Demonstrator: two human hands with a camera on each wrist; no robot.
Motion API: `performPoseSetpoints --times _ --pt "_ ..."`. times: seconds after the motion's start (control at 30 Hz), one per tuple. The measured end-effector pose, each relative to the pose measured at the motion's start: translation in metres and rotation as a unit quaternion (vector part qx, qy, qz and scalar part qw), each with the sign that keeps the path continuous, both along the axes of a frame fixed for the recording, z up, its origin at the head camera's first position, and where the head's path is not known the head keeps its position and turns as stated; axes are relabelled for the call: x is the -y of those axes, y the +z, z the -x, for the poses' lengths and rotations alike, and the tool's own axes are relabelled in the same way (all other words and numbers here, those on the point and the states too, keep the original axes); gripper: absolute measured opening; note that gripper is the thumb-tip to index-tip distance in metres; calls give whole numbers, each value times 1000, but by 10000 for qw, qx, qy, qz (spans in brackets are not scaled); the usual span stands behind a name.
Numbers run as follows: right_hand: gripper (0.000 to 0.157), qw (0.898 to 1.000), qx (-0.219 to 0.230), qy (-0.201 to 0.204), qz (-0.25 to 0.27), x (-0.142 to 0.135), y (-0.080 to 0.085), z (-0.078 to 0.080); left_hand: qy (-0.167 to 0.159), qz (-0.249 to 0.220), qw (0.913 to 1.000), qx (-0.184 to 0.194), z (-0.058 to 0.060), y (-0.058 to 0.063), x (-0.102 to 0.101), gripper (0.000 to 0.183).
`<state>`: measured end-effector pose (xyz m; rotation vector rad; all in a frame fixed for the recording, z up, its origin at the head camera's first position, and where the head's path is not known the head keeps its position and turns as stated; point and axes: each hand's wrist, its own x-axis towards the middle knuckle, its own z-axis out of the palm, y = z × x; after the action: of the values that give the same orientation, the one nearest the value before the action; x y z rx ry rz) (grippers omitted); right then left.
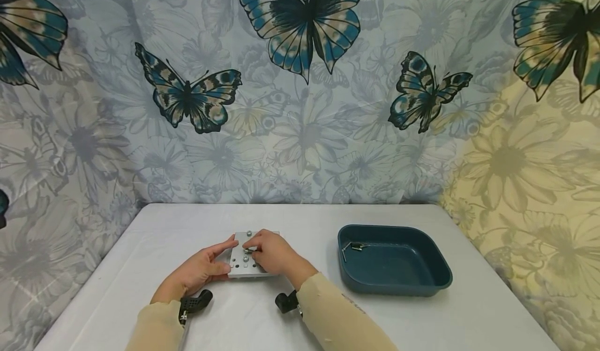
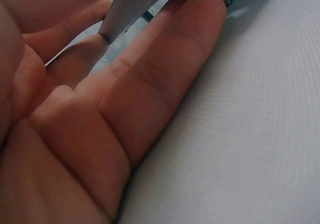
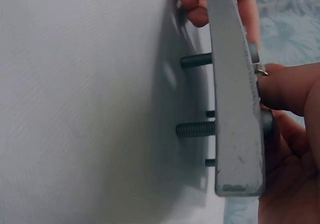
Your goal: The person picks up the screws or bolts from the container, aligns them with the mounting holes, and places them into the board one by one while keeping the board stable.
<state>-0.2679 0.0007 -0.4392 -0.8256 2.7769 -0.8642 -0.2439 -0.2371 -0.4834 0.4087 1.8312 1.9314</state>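
A light metal plate (image 1: 238, 261) with rows of holes is raised over the white table. My left hand (image 1: 199, 270) grips its left edge, some fingers beneath it in the left wrist view. Bolts with round heads (image 1: 246, 259) stand in the plate; their threaded shanks (image 3: 196, 129) stick out of its underside in the right wrist view. My right hand (image 1: 275, 252) is over the plate's top face, thumb and finger pinching a small shiny metal fastener (image 3: 261, 70) close against it. The fingertips hide most of that fastener.
To the right stands a dark teal tray (image 1: 398, 287). Inside, near its left wall, lie an L-shaped hex key (image 1: 344, 252) and small metal parts (image 1: 359, 246). White cloth (image 1: 262, 320) covers the table, and a butterfly-printed curtain (image 1: 309, 148) hangs behind.
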Motion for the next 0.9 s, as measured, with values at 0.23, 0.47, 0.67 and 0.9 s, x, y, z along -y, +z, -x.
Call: performPoseSetpoints --times 0.23,0.47,0.67,0.9 --pt "28 9988 -466 24 -146 0 -3 0 -5 -8 10000 -22 -1 0 0 77" --pt "19 9964 -797 115 -261 -1 -2 -1 62 -88 9999 31 -2 0 -2 76" --pt "17 9959 -543 -406 597 -6 -6 -3 141 -70 9999 61 -2 -1 -2 77" --pt "26 9901 -447 -730 1112 -9 -4 -5 103 -157 9998 76 -1 0 -1 76"
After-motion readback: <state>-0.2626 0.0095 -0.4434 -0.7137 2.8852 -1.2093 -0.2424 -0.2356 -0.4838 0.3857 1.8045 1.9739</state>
